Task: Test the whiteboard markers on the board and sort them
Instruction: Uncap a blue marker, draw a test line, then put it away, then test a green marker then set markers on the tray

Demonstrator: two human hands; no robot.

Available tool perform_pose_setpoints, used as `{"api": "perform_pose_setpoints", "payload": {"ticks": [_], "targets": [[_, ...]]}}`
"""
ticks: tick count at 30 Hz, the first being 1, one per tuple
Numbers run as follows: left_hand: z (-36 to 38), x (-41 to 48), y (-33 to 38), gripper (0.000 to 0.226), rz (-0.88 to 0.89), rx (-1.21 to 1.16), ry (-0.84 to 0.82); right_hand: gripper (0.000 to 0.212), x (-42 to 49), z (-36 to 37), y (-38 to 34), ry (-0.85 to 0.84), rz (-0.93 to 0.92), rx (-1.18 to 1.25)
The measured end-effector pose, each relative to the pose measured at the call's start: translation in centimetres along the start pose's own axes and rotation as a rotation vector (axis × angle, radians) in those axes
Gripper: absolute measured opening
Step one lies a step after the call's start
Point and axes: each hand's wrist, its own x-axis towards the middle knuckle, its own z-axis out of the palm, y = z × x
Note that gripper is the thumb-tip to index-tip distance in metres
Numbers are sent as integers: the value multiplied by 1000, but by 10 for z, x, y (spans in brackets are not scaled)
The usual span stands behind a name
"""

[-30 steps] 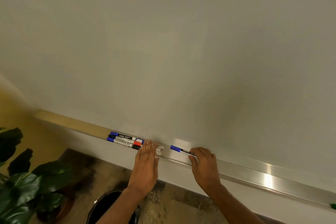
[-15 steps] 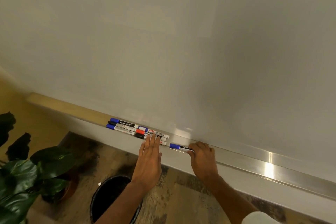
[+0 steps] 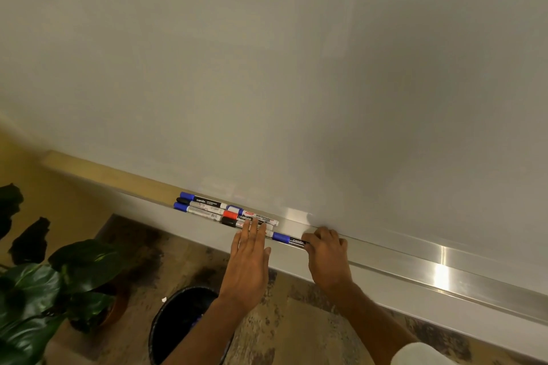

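Left hand: my left hand [image 3: 249,264] lies flat with the fingers straight and close together, just below the middle of the frame. Its fingertips [image 3: 252,228] reach onto the right end of the marker bunch and hold nothing.
Right hand: my right hand [image 3: 326,258] is just right of the left one, its fingers curled down round the barrel of the blue-capped marker [image 3: 289,239].
Blue-capped marker: it runs along the front of the tray [image 3: 444,264], cap toward the left of the frame, black barrel with white lettering. The cap end sits just beside my left fingertips. I cannot tell whether it rests on the tray or is slightly lifted.
Marker bunch: the marker bunch [image 3: 219,210] lies on the tray left of centre, the markers side by side and end to end along the tray. Blue, black and red caps show. The bunch is close to the marker I hold.
Whiteboard: the whiteboard [image 3: 267,68] fills the upper part of the frame, pale and unmarked where I can see it.
Tray: a metal ledge along the board's lower edge, with a bright glare spot at the right.
Below the tray: a dark round bin [image 3: 184,323] stands on the mottled floor [image 3: 296,320] at bottom centre, under my left forearm. A potted plant [image 3: 44,284] with large dark leaves is at the lower left.
Sleeve: a white sleeve [image 3: 415,354] shows at the bottom right.
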Motion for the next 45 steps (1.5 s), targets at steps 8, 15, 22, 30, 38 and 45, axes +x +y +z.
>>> {"api": "perform_pose_setpoints", "payload": {"ticks": [8,15,22,30,38,45], "targets": [[-7,-6,15,84,66,-46,80,32,-21,-14,0,282,15,144],[-17,-20,51,81,127,-116,161,39,-57,-59,7,404,56,168],[-18,-42,125,81,221,-150,216,40,-104,-107,58,464,75,174],[2,-68,233,78,222,-102,271,43,-154,-156,151,482,94,138],[29,-85,336,79,262,-54,278,46,-201,-190,262,477,141,93],[61,-83,403,75,385,-18,207,45,-226,-194,344,446,297,44]]}}
